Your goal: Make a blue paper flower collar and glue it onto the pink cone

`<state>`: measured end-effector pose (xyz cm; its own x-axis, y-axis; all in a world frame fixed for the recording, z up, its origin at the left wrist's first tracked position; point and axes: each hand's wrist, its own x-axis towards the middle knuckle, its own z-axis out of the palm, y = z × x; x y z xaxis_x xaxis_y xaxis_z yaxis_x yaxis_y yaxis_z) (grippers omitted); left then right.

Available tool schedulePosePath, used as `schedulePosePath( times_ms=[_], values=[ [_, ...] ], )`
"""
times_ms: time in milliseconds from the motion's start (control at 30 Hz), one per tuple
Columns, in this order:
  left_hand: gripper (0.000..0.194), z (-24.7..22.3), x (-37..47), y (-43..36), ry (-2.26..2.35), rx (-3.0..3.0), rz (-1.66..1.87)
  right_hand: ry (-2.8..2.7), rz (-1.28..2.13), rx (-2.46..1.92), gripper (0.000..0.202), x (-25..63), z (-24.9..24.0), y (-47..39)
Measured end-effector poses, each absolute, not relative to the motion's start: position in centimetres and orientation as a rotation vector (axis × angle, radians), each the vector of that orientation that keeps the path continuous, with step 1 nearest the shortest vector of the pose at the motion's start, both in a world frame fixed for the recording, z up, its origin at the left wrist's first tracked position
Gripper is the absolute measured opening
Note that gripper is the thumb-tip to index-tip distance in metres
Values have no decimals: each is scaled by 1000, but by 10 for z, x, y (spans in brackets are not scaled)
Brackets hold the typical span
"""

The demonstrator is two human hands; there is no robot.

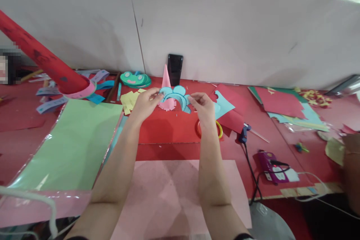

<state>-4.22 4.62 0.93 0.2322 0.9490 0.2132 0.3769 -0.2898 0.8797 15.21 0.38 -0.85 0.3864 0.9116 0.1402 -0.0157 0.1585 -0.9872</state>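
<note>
A light blue paper cutout [179, 90] with scalloped, dark-outlined edges is stretched between my two hands, curved like an arch. My left hand [149, 102] pinches its left end, and my right hand [201, 105] pinches its right end. Directly behind the cutout stands a pink paper cone [166, 77] with a notched pink base [168, 104]. A black phone [174, 69] leans upright against the wall. Beneath my hands lies a red sheet [168, 129]. Yellow and red rings [219, 130] are partly hidden behind my right forearm.
Green sheets [84, 138] and a tall red cone [47, 58] are at left, near green frog-face cutouts [135, 79]. A glue gun [244, 133], its cable and a purple power strip [270, 165] lie at right. Pink paper [168, 195] spans the front.
</note>
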Motion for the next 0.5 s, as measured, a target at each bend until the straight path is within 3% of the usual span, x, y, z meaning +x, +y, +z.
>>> schedulePosePath(
  times_ms=[500],
  values=[
    [20,14,-42,42,1166,1776,950,-868,815,-1222,28,155,-10,6]
  ],
)
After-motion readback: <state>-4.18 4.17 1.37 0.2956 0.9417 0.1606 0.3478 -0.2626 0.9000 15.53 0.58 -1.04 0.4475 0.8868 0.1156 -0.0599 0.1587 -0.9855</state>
